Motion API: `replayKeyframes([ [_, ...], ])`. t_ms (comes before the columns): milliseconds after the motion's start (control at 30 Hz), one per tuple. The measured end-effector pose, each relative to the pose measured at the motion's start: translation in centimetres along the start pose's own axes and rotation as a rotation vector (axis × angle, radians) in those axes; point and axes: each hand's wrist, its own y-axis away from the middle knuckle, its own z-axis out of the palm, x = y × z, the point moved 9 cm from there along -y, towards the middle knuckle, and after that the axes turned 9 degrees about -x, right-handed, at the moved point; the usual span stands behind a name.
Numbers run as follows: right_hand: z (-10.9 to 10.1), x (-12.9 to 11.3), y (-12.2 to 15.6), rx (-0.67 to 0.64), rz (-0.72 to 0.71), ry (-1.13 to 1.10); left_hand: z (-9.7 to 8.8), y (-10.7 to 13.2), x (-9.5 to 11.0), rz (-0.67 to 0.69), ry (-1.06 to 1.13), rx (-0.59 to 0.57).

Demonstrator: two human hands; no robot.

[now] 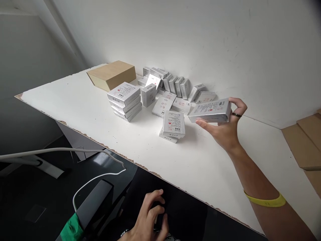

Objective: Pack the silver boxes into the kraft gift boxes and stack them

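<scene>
My right hand (232,125), with a dark ring and a yellow wristband, grips a small silver-white printed box (210,110) by its edges, thumb below and fingers behind. The box is held at the right of the other boxes. Left of it, a short stack of like boxes (174,124) sits on the white table (140,144). A taller, neat stack (124,100) stands farther left. Below the table's front edge, my left hand (151,214) hangs over my lap with its fingers curled but apart, holding nothing that I can see.
A tan cardboard box (111,75) lies at the back left. Several silver boxes (173,83) stand and lean near the wall. Flat brown cardboard (303,144) is at the right. A white cable (100,150) and a dark armrest (95,197) are below the table's chipped edge.
</scene>
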Motion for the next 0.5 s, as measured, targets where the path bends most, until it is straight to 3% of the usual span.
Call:
replayKeyframes([
  [100, 1.1, -0.1, -0.1, 0.151, 0.049, -0.078, 0.3, 0.2, -0.1, -0.014, -0.004, -0.007],
  [200, 2.5, -1.8, -0.1, 0.252, 0.026, 0.08, 0.5, 0.3, -0.2, -0.037, -0.006, -0.026],
  [367, 6.3, -6.4, 0.0, 0.029, 0.04, 0.475, 0.6, 0.6, -0.2, -0.027, 0.008, -0.021],
  [500, 8.0, -9.7, 0.8, -0.126, 0.008, 0.676, 0.5, 0.5, -0.1, -0.024, 0.018, -0.007],
])
